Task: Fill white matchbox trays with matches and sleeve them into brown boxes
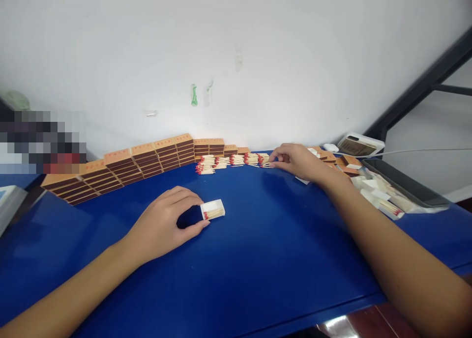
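My left hand (171, 220) grips the left end of a small white matchbox tray (213, 205) between thumb and fingers, on the blue table. Several red-tipped matches (215, 213) lie along the tray's near side. Farther back, my right hand (295, 159) has its thumb and fingers closed at the rightmost pile of matches (264, 160), on the plain ends of the sticks. How many sticks are between the fingertips is hidden. More match piles (238, 159) form a row to the left of it, red heads facing left.
Stacked matchboxes (143, 162) line the wall from the left to the middle. At the right are loose matchbox sleeves (348, 163), white trays (376, 193), a dark phone (407, 183) and a white-cased device (361, 144) with a cable. The blue table (221, 279) extends toward me.
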`<state>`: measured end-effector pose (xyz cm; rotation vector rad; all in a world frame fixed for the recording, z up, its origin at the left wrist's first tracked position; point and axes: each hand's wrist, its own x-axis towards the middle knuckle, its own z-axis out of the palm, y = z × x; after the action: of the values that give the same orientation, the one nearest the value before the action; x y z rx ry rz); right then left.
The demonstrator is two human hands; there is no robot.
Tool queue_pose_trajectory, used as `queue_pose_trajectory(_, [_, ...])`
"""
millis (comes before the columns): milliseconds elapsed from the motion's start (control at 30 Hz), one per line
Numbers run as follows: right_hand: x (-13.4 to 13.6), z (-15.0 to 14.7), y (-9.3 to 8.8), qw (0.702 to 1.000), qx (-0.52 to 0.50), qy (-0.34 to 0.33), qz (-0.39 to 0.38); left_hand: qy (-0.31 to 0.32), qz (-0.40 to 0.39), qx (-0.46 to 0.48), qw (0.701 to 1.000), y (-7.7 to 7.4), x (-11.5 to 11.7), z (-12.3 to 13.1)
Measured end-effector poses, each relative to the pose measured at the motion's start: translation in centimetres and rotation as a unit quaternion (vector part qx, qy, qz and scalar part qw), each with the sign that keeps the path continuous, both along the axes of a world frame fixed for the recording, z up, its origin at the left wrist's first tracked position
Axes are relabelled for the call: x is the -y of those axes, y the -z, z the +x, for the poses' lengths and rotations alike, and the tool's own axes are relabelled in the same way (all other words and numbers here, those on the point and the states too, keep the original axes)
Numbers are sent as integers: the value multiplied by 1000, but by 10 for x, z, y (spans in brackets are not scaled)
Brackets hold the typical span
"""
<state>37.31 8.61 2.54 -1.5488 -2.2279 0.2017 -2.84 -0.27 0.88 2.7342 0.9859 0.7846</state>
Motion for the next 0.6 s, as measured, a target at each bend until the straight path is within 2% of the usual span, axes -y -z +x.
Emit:
queue_pose_trajectory(100, [-5,13,3,1000,17,9,-21,2,-2,4,1000,-1,0,0])
queue_pose_trajectory(333, [-7,8,11,998,45,10,-35,4,0,4,1000,-2,0,0])
queue_pose_trajectory(600, [-6,1,9,998,36,14,-42,1,0,1,1000,-1,1,0])
